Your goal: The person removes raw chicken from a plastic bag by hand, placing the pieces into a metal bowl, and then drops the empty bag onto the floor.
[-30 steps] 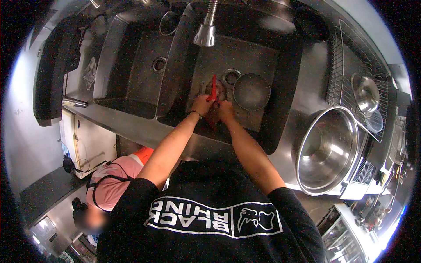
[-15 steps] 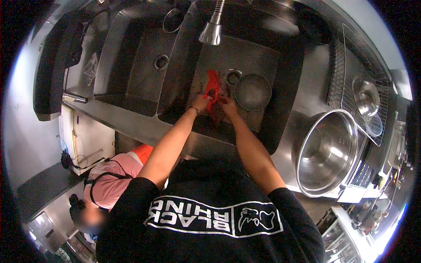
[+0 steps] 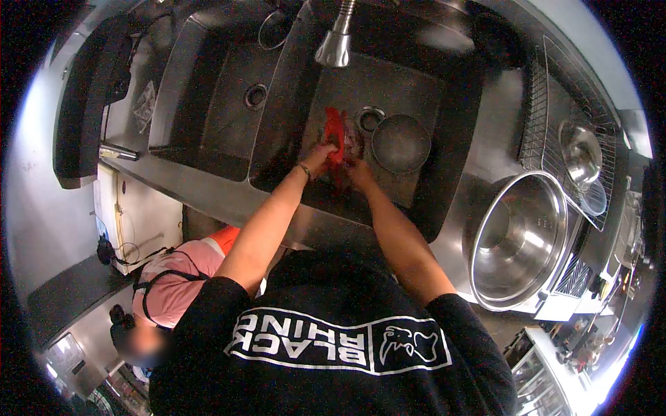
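Observation:
Over the right sink basin (image 3: 388, 76), my left hand (image 3: 320, 158) is closed on a limp red piece (image 3: 335, 127) that looks like a bag or cloth. It hangs slack, and its exact kind is hard to make out. My right hand (image 3: 359, 174) is closed at the lower part of the same red piece, its fingertips partly hidden in shadow. Darker red bits show around and below the hands. Just right of them a round grey bowl or strainer (image 3: 401, 144) rests on the basin floor, beside the drain (image 3: 371, 118).
A faucet spray head (image 3: 334, 50) hangs above the basin. The second basin (image 3: 225, 118) lies left. On the right counter stand a large steel bowl (image 3: 520, 243) and a wire rack (image 3: 544, 111) holding a smaller metal bowl (image 3: 580, 152). A person in a pink shirt (image 3: 173, 284) is at lower left.
My left hand has moved slightly up along the red piece, which is now more bunched and narrower. My right hand has shifted slightly down.

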`<action>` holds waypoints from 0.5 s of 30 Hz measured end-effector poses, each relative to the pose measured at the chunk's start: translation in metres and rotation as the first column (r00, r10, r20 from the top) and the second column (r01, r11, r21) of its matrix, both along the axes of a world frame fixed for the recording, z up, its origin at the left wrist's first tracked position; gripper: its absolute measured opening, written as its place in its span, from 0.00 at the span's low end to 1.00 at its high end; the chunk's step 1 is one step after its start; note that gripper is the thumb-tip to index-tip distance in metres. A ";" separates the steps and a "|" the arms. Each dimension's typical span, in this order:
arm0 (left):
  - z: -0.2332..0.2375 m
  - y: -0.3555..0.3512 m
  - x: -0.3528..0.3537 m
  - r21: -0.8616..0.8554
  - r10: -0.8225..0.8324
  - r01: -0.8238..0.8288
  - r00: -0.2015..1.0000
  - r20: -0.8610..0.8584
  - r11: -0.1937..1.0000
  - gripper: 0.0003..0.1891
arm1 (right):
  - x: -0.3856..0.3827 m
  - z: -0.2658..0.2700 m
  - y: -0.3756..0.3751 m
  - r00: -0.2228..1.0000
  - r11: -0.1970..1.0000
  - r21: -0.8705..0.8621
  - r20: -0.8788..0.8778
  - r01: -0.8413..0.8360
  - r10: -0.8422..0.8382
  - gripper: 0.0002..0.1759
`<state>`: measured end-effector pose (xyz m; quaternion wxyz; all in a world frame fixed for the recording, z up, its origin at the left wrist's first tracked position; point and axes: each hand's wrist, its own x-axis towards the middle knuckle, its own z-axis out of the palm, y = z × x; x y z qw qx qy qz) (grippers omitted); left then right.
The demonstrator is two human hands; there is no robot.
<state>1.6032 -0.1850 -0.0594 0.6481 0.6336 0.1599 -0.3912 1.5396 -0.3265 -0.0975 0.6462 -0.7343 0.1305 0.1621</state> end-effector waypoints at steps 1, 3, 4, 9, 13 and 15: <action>0.005 -0.001 0.001 0.002 0.000 0.000 1.000 0.000 1.000 0.18 | 0.000 -0.009 0.000 0.994 0.997 0.075 -0.105 0.009 -0.001 0.27; 0.005 0.001 0.003 -0.152 -0.047 0.035 0.996 -0.071 0.988 0.15 | 0.004 0.004 0.006 0.981 0.966 0.188 -0.112 0.176 -0.157 0.26; 0.010 -0.001 0.001 -0.151 -0.048 0.037 0.996 -0.071 0.988 0.15 | 0.007 0.014 0.006 0.942 0.896 0.294 -0.136 0.333 -0.306 0.25; 0.025 -0.005 0.000 0.459 -0.475 0.325 0.841 0.260 0.827 0.17 | 0.006 0.038 -0.003 0.972 0.977 0.087 -0.151 0.196 -0.181 0.20; -0.023 0.006 0.000 0.564 -0.565 0.335 0.769 0.299 0.754 0.23 | 0.006 0.016 -0.001 0.977 0.990 0.051 -0.171 0.134 -0.124 0.17; -0.004 0.002 0.000 0.667 -0.541 0.307 0.823 0.171 0.678 0.25 | 0.010 0.011 0.000 0.986 0.999 -0.035 -0.162 0.040 -0.046 0.16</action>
